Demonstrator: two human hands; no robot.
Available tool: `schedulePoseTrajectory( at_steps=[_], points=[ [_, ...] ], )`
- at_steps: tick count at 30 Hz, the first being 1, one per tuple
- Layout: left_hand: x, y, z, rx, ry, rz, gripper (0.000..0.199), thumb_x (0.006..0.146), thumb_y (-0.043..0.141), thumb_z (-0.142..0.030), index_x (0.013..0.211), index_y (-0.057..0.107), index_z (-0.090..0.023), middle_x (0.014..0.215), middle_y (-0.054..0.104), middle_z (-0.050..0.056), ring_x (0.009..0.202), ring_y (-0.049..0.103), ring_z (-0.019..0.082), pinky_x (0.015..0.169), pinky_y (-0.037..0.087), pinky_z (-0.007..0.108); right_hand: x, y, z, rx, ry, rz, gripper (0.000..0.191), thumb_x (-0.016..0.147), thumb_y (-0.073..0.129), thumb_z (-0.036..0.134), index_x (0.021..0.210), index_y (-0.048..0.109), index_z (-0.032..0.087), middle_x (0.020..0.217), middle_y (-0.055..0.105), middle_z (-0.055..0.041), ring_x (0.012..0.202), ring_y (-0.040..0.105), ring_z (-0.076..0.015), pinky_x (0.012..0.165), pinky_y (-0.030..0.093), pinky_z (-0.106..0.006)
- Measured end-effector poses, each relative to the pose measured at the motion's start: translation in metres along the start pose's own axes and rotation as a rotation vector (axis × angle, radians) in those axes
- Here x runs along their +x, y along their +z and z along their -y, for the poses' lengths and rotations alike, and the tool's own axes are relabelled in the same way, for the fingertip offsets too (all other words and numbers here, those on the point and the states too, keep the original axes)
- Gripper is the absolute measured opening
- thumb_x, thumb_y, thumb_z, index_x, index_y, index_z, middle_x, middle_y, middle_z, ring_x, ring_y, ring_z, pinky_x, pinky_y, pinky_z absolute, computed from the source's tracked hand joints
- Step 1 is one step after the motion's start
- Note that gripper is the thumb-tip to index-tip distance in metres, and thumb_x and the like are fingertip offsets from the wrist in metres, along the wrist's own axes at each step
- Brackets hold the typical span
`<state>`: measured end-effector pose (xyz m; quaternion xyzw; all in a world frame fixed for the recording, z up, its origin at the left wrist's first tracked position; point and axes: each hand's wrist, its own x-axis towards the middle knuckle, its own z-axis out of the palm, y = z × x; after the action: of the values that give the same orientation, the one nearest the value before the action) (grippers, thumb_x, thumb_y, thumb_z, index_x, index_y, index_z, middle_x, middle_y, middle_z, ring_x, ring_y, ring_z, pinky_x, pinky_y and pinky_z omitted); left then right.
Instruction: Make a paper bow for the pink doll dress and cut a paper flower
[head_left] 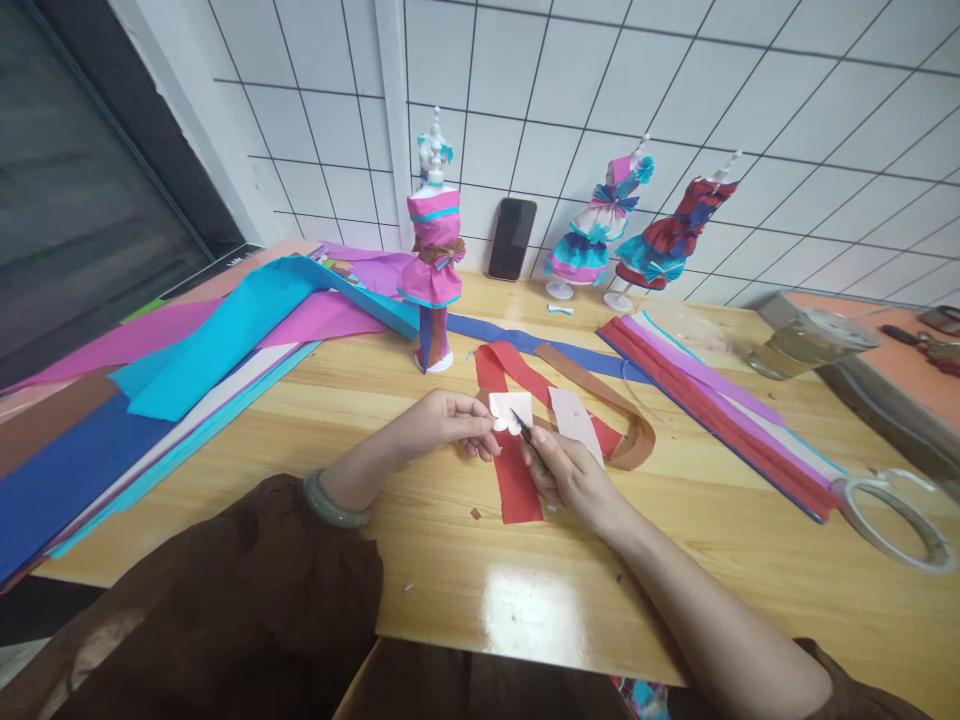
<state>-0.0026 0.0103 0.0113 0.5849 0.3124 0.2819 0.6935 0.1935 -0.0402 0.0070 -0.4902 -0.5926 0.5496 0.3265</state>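
Between thumb and fingertips, my left hand [448, 424] pinches the left side of a small pale pink piece of crepe paper [508, 408] with a scalloped lower edge. My right hand [576, 474] is closed around small dark-bladed scissors [523, 428], their tips against the scalloped edge. The handles are mostly hidden in the fingers. Under both hands lies a red paper strip [519, 490], folded over itself. Another pale pink paper strip [576, 424] rests just beyond my right hand, beside a curled brown strip [636, 443].
A small dress form [437, 240] in pink paper stands ahead; two more dressed forms [592, 235] stand right of a phone [512, 238] leaning on the tiled wall. Layered coloured paper [217, 335] covers the left side. Folded paper strips [720, 415], a tape roll [896, 520] and a cup [810, 345] lie right.
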Motion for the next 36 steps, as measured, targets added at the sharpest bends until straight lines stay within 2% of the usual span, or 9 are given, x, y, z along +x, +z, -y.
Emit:
schedulePoseTrajectory(
  at_steps=[9,17,36],
  points=[
    [0.002,-0.002,-0.003,-0.089,-0.04,-0.009,0.027,0.078,0.055,-0.038,0.08,0.057,-0.011,0.074,0.062,0.007,0.067,0.059,0.013,0.057,0.044,0.024,0.001,0.001,-0.001,0.004,0.006,0.019,0.04,0.087,0.031,0.053,0.07,0.043,0.018,0.044,0.03,0.0081,0.037,0.026,-0.0065,0.036,0.021,-0.019],
    [0.004,0.005,0.002,0.019,-0.02,-0.013,0.029,0.074,0.061,-0.036,0.085,0.061,-0.009,0.071,0.062,0.006,0.06,0.056,0.01,0.055,0.043,0.022,0.0,0.003,0.001,-0.053,-0.007,0.039,0.041,0.088,0.031,0.051,0.068,0.043,0.017,0.046,0.031,0.0072,0.04,0.026,-0.0061,0.038,0.019,-0.019],
    [0.005,0.015,0.004,0.024,-0.006,-0.054,0.025,0.069,0.063,-0.034,0.07,0.064,-0.009,0.063,0.062,0.006,0.058,0.056,0.011,0.055,0.043,0.022,0.001,0.007,0.0,-0.018,0.009,0.093,0.041,0.088,0.03,0.052,0.071,0.044,0.017,0.046,0.027,0.0081,0.04,0.024,-0.0062,0.037,0.019,-0.02]
  ],
)
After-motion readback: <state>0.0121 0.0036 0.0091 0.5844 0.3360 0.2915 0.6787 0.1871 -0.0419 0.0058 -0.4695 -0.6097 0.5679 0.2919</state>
